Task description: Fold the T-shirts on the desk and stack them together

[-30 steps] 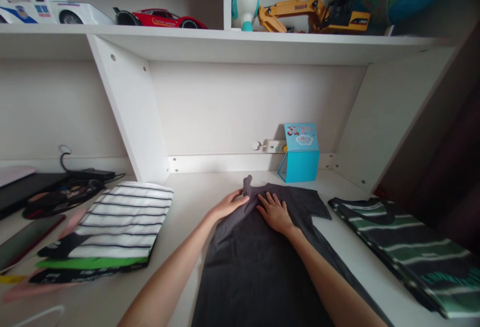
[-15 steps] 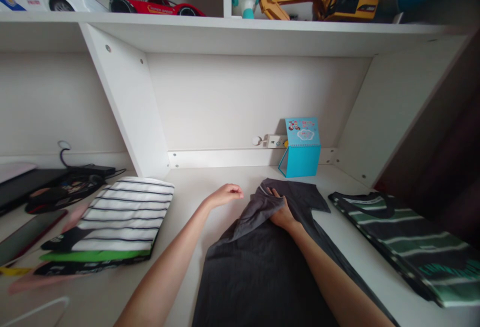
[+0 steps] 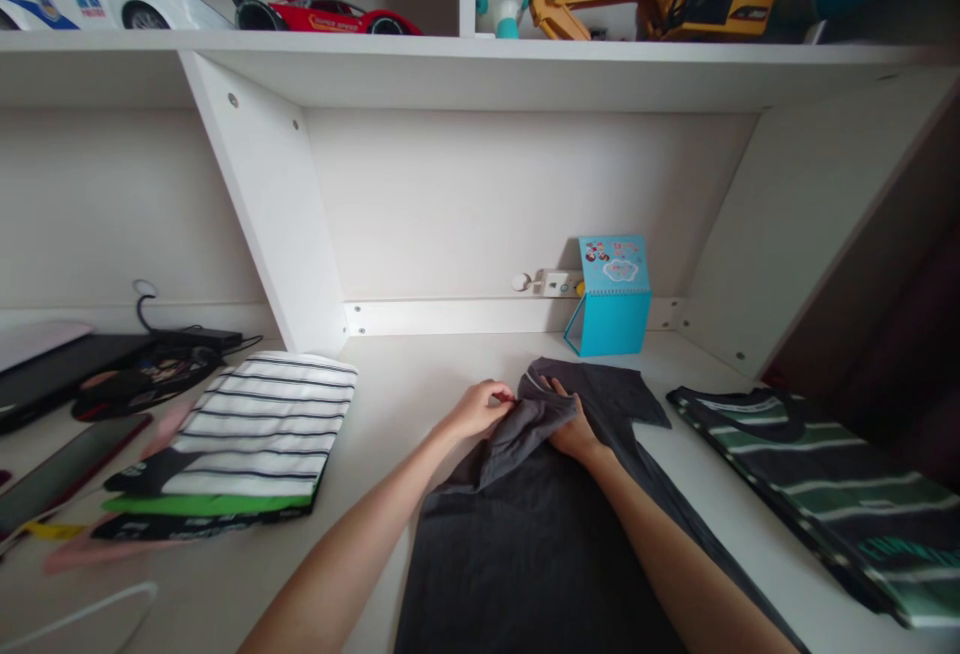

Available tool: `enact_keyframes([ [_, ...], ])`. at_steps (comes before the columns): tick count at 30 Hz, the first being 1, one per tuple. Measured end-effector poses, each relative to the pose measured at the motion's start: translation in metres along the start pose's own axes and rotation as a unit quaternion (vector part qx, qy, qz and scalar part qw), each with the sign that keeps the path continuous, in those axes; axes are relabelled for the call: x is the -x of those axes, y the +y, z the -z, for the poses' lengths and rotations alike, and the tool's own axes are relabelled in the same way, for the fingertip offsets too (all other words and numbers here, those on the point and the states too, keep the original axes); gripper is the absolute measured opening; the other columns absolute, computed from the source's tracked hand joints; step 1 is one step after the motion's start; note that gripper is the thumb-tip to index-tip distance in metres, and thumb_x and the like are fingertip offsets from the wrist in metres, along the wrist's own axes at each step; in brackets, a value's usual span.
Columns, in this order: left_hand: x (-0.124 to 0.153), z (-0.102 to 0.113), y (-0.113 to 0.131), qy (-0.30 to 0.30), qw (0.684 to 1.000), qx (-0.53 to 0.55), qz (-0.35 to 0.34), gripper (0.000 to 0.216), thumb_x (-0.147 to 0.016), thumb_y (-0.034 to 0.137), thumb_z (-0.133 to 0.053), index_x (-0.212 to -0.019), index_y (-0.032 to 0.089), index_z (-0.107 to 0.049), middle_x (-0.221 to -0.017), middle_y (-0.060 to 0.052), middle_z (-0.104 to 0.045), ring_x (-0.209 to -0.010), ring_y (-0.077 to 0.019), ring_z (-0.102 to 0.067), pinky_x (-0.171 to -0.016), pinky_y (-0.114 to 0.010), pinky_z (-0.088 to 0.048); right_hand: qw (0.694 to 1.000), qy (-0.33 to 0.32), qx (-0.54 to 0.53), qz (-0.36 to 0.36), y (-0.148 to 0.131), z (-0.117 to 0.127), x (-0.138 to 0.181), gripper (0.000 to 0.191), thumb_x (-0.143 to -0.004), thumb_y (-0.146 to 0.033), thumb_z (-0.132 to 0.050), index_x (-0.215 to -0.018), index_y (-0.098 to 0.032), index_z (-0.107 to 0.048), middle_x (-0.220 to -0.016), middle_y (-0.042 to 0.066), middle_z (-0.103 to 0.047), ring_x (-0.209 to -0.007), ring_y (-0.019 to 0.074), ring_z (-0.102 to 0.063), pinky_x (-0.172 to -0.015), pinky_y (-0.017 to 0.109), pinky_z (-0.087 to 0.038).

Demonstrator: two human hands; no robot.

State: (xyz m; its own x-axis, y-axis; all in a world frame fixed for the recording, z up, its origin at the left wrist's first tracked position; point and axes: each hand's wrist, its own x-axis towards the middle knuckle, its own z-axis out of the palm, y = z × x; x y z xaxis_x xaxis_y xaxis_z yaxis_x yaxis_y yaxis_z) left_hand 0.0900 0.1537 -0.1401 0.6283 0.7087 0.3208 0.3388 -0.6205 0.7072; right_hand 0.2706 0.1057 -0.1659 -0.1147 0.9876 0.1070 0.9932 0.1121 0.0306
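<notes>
I've got the dark shirt point(image 3: 540, 564) flat on the bench point(image 3: 409, 364), mid-view, between the white-striped shirt point(image 3: 270, 429) and the green-striped shirt point(image 3: 840, 489). Left hand point(image 3: 476, 409): narrow, thumb and fingertips bunched at the rim of the turned-over fold point(image 3: 517, 444); can't tell if cloth is pinched. Right hand point(image 3: 576, 432): lying on the shirt, fingers partly covered by the fold; can't tell if it's gripping.

Risks, my read: a light left pinch could slip and drop the fold crooked. Fingers under the fold could bunch cloth if pulled out fast. A sideways tug could skew the body or push the sleeve point(image 3: 637, 402) into the green-striped shirt.

Long axis runs front to back. Neck end points to the back wall point(image 3: 517, 204); lower end runs out of view nearest me; sleeve points right.
</notes>
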Motion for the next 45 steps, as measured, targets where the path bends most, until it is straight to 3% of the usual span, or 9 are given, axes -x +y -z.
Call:
enact_keyframes([
  [5,0.0,0.076,-0.005,0.185,0.976,-0.071,0.092,0.018,-0.084,0.021,-0.04,-0.093,0.017,-0.055,-0.086,-0.003,-0.061,-0.084,-0.0158,-0.057,-0.076,-0.027,-0.043,0.998,0.008,-0.046,-0.037,-0.004,0.004,-0.004,0.05,-0.09,-0.042,-0.023,-0.137,-0.026,-0.028,-0.143,0.008,-0.025,-0.131,0.0284,-0.017,-0.098,0.053,-0.022],
  [10,0.023,0.151,-0.004,0.383,0.828,-0.269,0.309,0.042,-0.081,0.024,-0.048,-0.122,0.019,-0.04,-0.115,-0.012,-0.053,-0.107,-0.0265,-0.049,-0.086,-0.041,-0.038,0.995,-0.015,-0.078,-0.055,-0.016,0.008,-0.014,0.053,-0.088,-0.053,-0.023,-0.138,-0.037,-0.018,-0.145,0.005,-0.02,-0.132,0.0295,-0.013,-0.097,0.056,-0.02],
  [15,0.026,0.115,0.016,0.085,0.927,-0.299,0.211,0.039,-0.086,0.03,-0.037,-0.121,0.015,-0.048,-0.124,-0.013,-0.05,-0.117,-0.0235,-0.044,-0.097,-0.035,-0.031,0.994,-0.029,-0.086,-0.061,-0.025,0.009,-0.028,0.053,-0.088,-0.055,-0.023,-0.137,-0.037,-0.021,-0.145,0.005,-0.018,-0.132,0.0312,-0.011,-0.096,0.057,-0.018],
  [20,0.029,0.046,0.016,-0.147,0.915,-0.285,0.245,0.069,-0.081,0.058,-0.035,-0.137,0.021,-0.028,-0.145,-0.012,-0.015,-0.132,-0.0357,-0.008,-0.099,-0.059,-0.012,0.993,-0.036,-0.088,-0.074,-0.021,0.015,-0.037,0.053,-0.088,-0.052,-0.024,-0.138,-0.033,-0.023,-0.144,0.009,-0.02,-0.131,0.0319,-0.015,-0.096,0.057,-0.02],
  [25,0.031,0.076,-0.009,-0.056,0.932,-0.264,0.244,0.054,-0.085,0.055,-0.026,-0.132,0.03,-0.036,-0.144,-0.006,-0.024,-0.132,-0.0303,-0.013,-0.099,-0.057,-0.013,0.997,-0.006,-0.074,-0.031,-0.044,0.055,-0.004,0.054,-0.088,-0.046,-0.033,-0.137,-0.022,-0.029,-0.144,0.014,-0.018,-0.132,0.0304,-0.012,-0.1,0.052,-0.017],
  [28,0.037,0.115,-0.03,0.083,0.913,-0.26,0.302,0.046,-0.084,0.037,-0.039,-0.127,0.02,-0.043,-0.135,-0.013,-0.039,-0.127,-0.0284,-0.029,-0.099,-0.047,-0.024,0.982,0.015,-0.115,0.146,-0.084,0.087,0.051,0.044,-0.087,-0.039,-0.039,-0.126,-0.019,-0.046,-0.133,0.014,-0.038,-0.122,0.0249,-0.035,-0.098,0.039,-0.03],
  [33,0.054,0.135,-0.054,0.118,0.911,-0.207,0.337,0.035,-0.069,0.032,-0.058,-0.101,0.017,-0.059,-0.104,-0.01,-0.063,-0.106,-0.0286,-0.053,-0.083,-0.033,-0.041,0.918,0.033,-0.135,0.37,-0.16,0.082,0.132,0.04,-0.078,-0.048,-0.053,-0.114,-0.029,-0.052,-0.093,0.004,-0.056,-0.085,0.0198,-0.054,-0.069,0.03,-0.048],
  [39,0.054,0.133,-0.052,0.136,0.941,-0.124,0.286,0.027,-0.068,0.04,-0.058,-0.081,0.017,-0.062,-0.076,-0.002,-0.066,-0.082,-0.0236,-0.061,-0.067,-0.027,-0.044,0.932,0.058,-0.112,0.339,-0.176,0.064,0.144,0.005,-0.074,-0.026,-0.058,-0.076,-0.022,-0.056,-0.075,0.002,-0.057,-0.071,0.0191,-0.056,-0.053,0.024,-0.044],
  [45,0.05,0.142,-0.055,0.217,0.927,-0.052,0.301,0.027,-0.073,0.039,-0.053,-0.084,0.015,-0.058,-0.079,-0.004,-0.063,-0.079,-0.0189,-0.059,-0.064,-0.024,-0.042,0.909,0.06,-0.374,0.171,-0.145,0.096,0.159,0.029,-0.07,-0.006,-0.04,-0.094,-0.02,-0.046,-0.075,-0.001,-0.058,-0.062,0.0093,-0.057,-0.058,0.015,-0.041],
])
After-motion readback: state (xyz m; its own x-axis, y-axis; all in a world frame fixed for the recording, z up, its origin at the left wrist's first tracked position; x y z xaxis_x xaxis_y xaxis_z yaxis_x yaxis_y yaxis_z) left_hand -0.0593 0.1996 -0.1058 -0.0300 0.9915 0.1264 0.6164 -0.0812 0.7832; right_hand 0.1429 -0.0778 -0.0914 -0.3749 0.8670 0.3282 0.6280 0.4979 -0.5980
